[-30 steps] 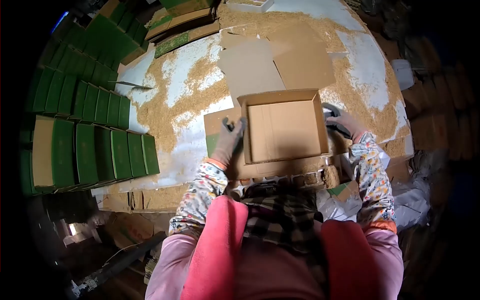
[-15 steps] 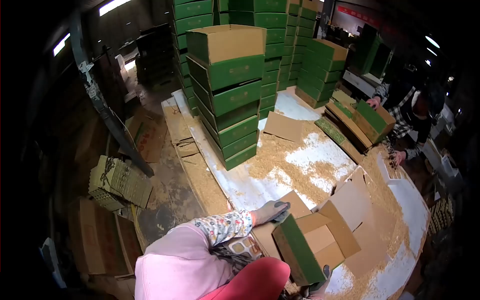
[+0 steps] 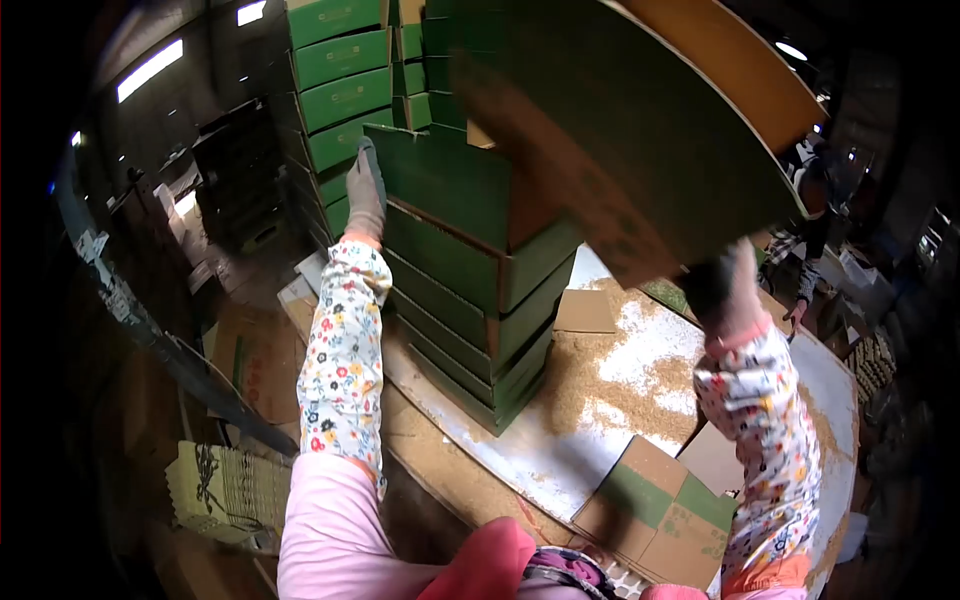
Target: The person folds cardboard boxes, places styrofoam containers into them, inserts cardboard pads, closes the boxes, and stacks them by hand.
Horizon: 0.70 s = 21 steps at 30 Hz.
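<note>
My right hand [image 3: 735, 290], in a dark-palmed glove, grips the lower edge of a green cardboard box [image 3: 640, 130]. This box is raised and tilted close to the camera, covering part of the stack behind. My left hand [image 3: 366, 190], gloved too, lies against the left edge of the top box [image 3: 440, 185] of a stack, its fingers straight and pointing up. Below that top box, several green boxes [image 3: 450, 290] stand piled on the table. Whether the raised box touches the stack cannot be made out.
Taller green box stacks [image 3: 345, 95] stand behind. Sawdust-like crumbs [image 3: 590, 375] cover parts of the white table [image 3: 530, 450]. A folded cardboard piece [image 3: 655, 500] lies near me. Another person [image 3: 808, 250] is at the right. A metal post [image 3: 130, 300] and bundled trays [image 3: 225, 490] are left.
My right hand has lifted a green box from the near side of the table up to the stack. My left hand has moved up and forward to the stack's top box.
</note>
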Motion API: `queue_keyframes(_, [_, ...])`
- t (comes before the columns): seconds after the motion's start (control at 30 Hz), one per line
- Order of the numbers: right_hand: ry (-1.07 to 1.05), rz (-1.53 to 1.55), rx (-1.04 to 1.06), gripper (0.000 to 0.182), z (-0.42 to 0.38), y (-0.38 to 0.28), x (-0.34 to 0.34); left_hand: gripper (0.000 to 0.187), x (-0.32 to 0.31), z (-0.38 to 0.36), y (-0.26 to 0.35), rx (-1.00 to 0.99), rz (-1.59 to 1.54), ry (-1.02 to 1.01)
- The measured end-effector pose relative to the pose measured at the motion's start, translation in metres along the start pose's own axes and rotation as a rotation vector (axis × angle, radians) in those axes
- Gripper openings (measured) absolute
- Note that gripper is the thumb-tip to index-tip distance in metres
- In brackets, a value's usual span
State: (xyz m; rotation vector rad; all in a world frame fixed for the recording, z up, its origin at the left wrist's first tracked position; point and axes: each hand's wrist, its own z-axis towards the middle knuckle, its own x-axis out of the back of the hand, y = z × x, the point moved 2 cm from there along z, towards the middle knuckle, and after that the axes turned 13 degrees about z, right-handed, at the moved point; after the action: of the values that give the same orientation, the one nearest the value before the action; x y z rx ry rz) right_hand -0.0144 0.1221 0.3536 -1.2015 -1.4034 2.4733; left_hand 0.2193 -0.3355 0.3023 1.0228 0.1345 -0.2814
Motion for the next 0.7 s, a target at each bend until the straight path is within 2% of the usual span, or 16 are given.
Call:
queue_keyframes(0.03, [0.031, -0.235, -0.077, 0.052, 0.017, 0.003, -0.058, 0.058, -0.010, -0.015, 0.008, -0.092, 0.019, 0.040])
queue_keyframes(0.07, [0.020, -0.249, -0.225, 0.068, 0.032, 0.021, -0.083, 0.060, -0.012, -0.030, 0.017, -0.178, 0.044, 0.083])
queue_keyframes(0.1, [-0.024, -0.393, -0.341, 0.076, 0.029, 0.029, -0.105, 0.062, -0.006, -0.038, 0.024, -0.053, 0.142, 0.194])
queue_keyframes(0.13, [-0.066, -0.526, -0.462, 0.085, 0.024, 0.030, -0.115, 0.062, -0.003, -0.046, 0.034, -0.114, 0.200, 0.195])
queue_keyframes(0.23, [-0.297, -0.537, -0.374, 0.075, -0.001, 0.052, -0.069, 0.060, 0.003, -0.039, 0.032, -0.221, 0.374, 0.354])
queue_keyframes(0.3, [-0.381, -0.375, -0.505, 0.067, -0.072, 0.076, 0.006, 0.056, 0.011, -0.050, 0.045, -0.213, 0.685, 0.228])
queue_keyframes(0.33, [-0.356, -0.408, -0.553, 0.065, -0.119, 0.093, 0.055, 0.046, 0.023, -0.046, 0.024, -0.391, 0.751, 0.258])
queue_keyframes(0.37, [-0.340, -0.703, -0.473, 0.067, -0.169, 0.105, 0.107, 0.040, 0.026, -0.066, 0.020, -0.447, 0.628, 0.137])
queue_keyframes(0.4, [-0.301, -1.050, -0.627, 0.070, -0.219, 0.105, 0.153, 0.036, 0.007, -0.151, 0.058, -0.373, 0.476, 0.103])
queue_keyframes(0.47, [-0.040, -1.330, -0.772, 0.076, -0.326, 0.090, 0.244, 0.041, -0.047, -0.346, 0.104, -0.340, 0.286, -0.121])
queue_keyframes(0.5, [0.102, -1.425, -0.816, 0.078, -0.373, 0.073, 0.277, 0.047, -0.047, -0.405, 0.080, -0.475, 0.413, -0.384])
queue_keyframes(0.53, [0.394, -1.344, -0.783, 0.081, -0.417, 0.053, 0.310, 0.059, -0.055, -0.478, 0.063, -0.377, 0.525, -0.688])
queue_keyframes(0.57, [0.660, -1.397, -0.667, 0.083, -0.459, 0.040, 0.354, 0.072, -0.060, -0.548, 0.035, -0.435, 0.830, -0.906])
queue_keyframes(0.6, [0.900, -1.610, -0.584, 0.085, -0.496, 0.029, 0.394, 0.084, -0.065, -0.607, -0.008, -0.430, 1.040, -1.028])
queue_keyframes(0.67, [0.921, -1.421, -0.707, 0.084, -0.538, 0.022, 0.449, 0.101, -0.101, -0.685, -0.048, 0.173, 1.079, -1.204])
queue_keyframes(0.7, [0.875, -1.147, -0.643, 0.083, -0.547, 0.024, 0.453, 0.102, -0.092, -0.727, -0.132, 0.446, 0.881, -1.148])
